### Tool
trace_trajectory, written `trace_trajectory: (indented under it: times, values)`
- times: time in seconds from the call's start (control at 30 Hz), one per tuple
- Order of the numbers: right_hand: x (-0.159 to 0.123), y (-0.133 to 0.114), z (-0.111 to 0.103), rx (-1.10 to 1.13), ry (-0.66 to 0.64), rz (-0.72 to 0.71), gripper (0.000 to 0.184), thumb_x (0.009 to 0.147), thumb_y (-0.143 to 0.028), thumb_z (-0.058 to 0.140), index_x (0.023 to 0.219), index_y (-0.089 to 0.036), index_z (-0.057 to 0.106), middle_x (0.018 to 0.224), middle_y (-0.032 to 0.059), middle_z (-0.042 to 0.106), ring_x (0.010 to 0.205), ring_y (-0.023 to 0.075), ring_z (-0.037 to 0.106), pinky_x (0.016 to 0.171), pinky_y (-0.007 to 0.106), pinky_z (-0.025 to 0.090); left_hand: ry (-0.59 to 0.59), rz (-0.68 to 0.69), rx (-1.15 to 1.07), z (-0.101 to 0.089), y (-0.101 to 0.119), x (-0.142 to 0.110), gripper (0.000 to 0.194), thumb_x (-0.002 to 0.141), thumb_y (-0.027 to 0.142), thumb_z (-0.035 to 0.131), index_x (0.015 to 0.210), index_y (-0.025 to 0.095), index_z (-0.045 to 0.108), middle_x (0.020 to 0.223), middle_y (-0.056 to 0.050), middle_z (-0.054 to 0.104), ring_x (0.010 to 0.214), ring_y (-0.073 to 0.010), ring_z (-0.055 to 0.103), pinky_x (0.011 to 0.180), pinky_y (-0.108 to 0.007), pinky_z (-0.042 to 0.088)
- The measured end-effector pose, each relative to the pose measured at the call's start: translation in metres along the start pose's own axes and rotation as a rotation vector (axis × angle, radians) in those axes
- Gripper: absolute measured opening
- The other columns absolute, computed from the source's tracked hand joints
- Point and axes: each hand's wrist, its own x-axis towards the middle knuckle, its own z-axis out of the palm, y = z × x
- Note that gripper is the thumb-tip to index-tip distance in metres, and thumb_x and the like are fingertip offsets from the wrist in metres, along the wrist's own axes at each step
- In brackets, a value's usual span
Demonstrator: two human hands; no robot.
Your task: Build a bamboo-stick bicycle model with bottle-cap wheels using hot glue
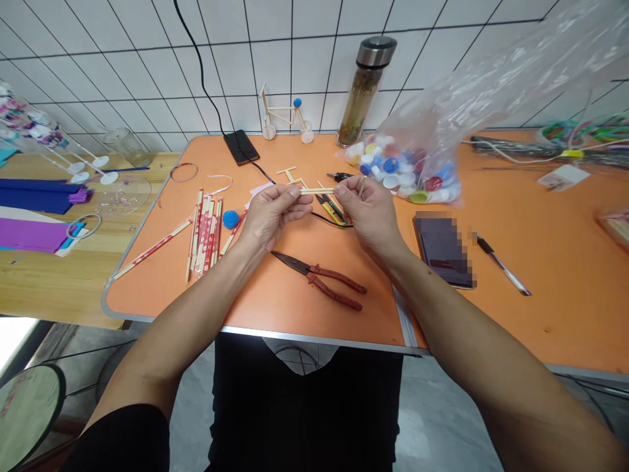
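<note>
Two short pale wooden sticks (317, 191) are held side by side, level above the orange table. My left hand (270, 213) pinches their left end between thumb and fingers, and my right hand (369, 213) is closed on the right end. Behind and below the sticks lie yellow-and-black thread snips (330, 208), partly hidden by my hands. A small frame of joined stick pieces (293, 177) rests just beyond. Long-nose pliers (310, 270) with red handles lie nearer me, jaws pointing left. Paper-wrapped chopsticks (204, 236) and a blue bottle cap (230, 219) are left of my left hand.
A small stick bicycle model (281, 118) and a glass tea bottle (361, 98) stand by the tiled wall. To the right are a plastic bag of bottle caps (405, 167), a phone (442, 252) and a pen (504, 265). A black device (240, 147) has a cable.
</note>
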Motion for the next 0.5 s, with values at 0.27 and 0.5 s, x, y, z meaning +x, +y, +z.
trace_trajectory:
  times: [0.27, 0.5]
  values:
    - [0.0020, -0.0038, 0.0017, 0.222, -0.036, 0.153, 0.069, 0.072, -0.084, 0.098, 0.091, -0.025, 0.067, 0.068, -0.0091, 0.041, 0.053, 0.0087, 0.029, 0.048, 0.027, 0.024, 0.057, 0.019, -0.011, -0.0013, 0.0016, 0.0037, 0.017, 0.106, 0.017, 0.078, 0.088, 0.016, 0.079, 0.084, -0.006, 0.089, 0.068, -0.0111, 0.083, 0.066, -0.015, 0.063]
    - [0.0023, -0.0042, 0.0034, 0.234, -0.070, 0.134, 0.072, 0.068, -0.083, 0.102, 0.086, -0.025, 0.064, 0.071, -0.0079, 0.047, 0.052, 0.0071, 0.029, 0.046, 0.027, 0.022, 0.088, -0.002, -0.023, -0.0001, 0.0021, 0.0036, 0.016, 0.101, 0.021, 0.087, 0.089, 0.016, 0.078, 0.084, -0.006, 0.088, 0.067, -0.0122, 0.084, 0.068, -0.016, 0.065]
